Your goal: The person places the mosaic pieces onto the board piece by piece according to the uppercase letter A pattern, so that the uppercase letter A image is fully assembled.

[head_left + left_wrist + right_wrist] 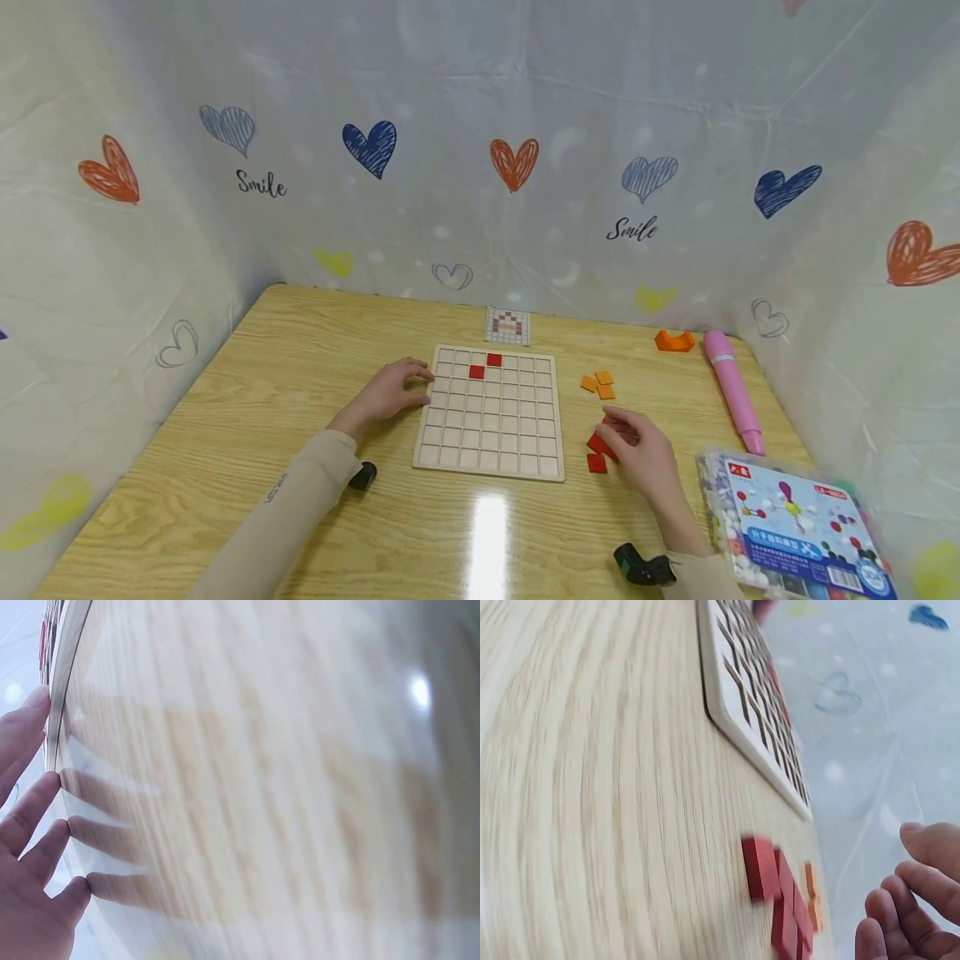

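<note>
A wooden grid board (491,421) lies mid-table, with two red square tiles (476,372) set in its upper cells. My left hand (393,388) is at the board's left edge, fingers loosely spread and thumb by the rim; in the left wrist view its fingertips (52,780) come down beside the rim. Just right of the board, my right hand (633,446) hovers over a cluster of loose red tiles (597,463) and partly covers it. The right wrist view shows these red tiles (761,868) below relaxed fingers (881,907), with nothing between fingers and thumb.
Behind the board lies a small pattern card (507,337). Orange tiles (589,383) lie beyond the red ones. To the right are an orange holder (675,342), a pink pen-shaped thing (733,392) and a clear-sided box (802,525). A heart-printed curtain (450,217) surrounds the table.
</note>
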Demonstrator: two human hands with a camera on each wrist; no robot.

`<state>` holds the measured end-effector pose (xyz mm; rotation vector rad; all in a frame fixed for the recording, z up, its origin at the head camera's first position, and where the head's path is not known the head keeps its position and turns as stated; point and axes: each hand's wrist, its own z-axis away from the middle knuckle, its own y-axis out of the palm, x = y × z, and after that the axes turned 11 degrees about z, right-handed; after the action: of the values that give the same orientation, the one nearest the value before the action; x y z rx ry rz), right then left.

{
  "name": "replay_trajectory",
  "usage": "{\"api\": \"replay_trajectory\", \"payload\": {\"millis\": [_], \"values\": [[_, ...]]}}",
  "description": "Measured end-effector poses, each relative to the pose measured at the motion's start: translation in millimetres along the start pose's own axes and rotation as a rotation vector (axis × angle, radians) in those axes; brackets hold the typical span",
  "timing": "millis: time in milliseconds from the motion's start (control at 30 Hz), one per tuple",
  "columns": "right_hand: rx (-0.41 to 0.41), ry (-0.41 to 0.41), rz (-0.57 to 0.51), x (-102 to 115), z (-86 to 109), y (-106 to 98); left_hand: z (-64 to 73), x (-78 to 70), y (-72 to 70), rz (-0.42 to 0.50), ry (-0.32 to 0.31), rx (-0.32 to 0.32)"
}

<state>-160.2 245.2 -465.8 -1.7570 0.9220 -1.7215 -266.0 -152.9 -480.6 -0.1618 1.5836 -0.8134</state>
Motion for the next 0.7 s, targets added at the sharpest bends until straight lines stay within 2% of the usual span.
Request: {"api": "replay_trajectory", "payload": {"millis": [133, 367, 500, 700], "values": [[-0.039, 0.074, -0.008, -18, 5.4, -15, 0.1, 0.1, 0.7, 0.010, -0.011, -0.004], [-0.007, 0.196, 0.040, -44, 5.8, -27, 0.7, 1.2, 0.3, 0.009, 0.004, -0.010], [-0.009, 0.193, 0.083, -49, 2.1, -32, 0.2, 1.8, 0.1, 0.009, 0.013, -0.014], [0.036, 0.187, 0.134, -50, -2.1, -33, 0.8, 1.6, -0.1, 0.023, 0.011, -0.009]]}}
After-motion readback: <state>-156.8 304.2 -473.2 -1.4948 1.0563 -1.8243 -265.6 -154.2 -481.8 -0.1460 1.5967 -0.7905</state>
